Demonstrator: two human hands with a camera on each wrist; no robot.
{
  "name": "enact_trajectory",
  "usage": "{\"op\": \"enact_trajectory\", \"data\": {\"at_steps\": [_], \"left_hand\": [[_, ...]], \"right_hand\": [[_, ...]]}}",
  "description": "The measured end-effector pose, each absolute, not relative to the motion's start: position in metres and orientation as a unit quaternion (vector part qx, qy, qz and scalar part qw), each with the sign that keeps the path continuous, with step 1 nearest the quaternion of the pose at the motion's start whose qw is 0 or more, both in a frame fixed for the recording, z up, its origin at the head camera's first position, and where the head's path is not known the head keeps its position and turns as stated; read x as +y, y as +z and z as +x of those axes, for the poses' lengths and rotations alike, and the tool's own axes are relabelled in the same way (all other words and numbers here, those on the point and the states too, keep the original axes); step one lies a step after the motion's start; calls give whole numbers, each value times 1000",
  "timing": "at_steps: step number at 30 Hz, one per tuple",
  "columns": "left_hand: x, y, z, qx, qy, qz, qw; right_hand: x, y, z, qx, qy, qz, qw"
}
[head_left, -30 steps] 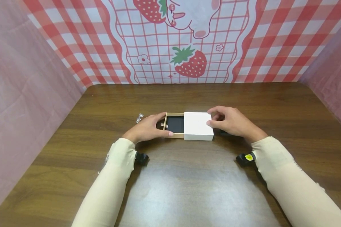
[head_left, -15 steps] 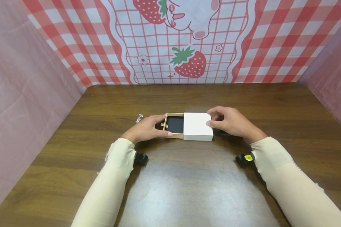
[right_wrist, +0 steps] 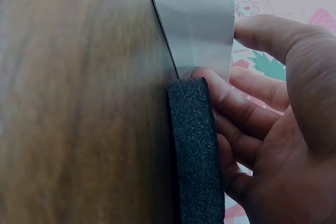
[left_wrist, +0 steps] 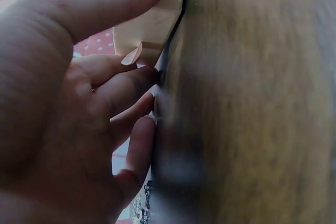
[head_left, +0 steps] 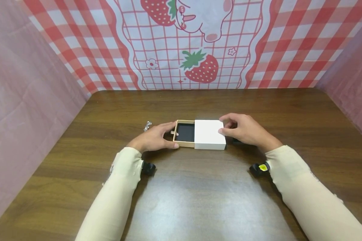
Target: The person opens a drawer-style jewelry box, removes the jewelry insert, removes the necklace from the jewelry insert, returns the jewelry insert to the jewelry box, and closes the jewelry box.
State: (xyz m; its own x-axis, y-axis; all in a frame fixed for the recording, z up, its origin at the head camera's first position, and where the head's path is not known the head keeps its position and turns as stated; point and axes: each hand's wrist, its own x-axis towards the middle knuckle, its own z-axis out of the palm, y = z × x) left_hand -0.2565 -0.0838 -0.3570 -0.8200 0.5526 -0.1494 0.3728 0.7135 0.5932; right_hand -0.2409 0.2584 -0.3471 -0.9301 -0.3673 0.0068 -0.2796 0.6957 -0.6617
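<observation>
A white drawer box lies on the wooden table, its tan inner tray partly slid out to the left. Black lining covers the tray's inside, and a small ribbon tab sticks out of its end. My left hand spans the tray's left end, thumb at the near corner and forefinger at the far one. At the opposite end, my right hand holds the white sleeve, thumb on its top edge and other fingers against its end. A black foam piece lies beside the right fingers, mostly hidden in the head view.
Behind the left hand lies a small silver chain. A checked cloth with strawberry prints hangs at the table's back edge. Pink cloth borders the left side, with more on the right.
My left thumb has slid slightly left along the tray's near side, to its corner. The box and my right hand look nearly still.
</observation>
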Motion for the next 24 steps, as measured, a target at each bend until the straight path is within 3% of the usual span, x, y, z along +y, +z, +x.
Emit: {"op": "enact_trajectory", "data": {"at_steps": [24], "left_hand": [[-83, -356, -254, 920, 268, 228, 174]], "right_hand": [[259, -348, -241, 918, -345, -187, 56]]}}
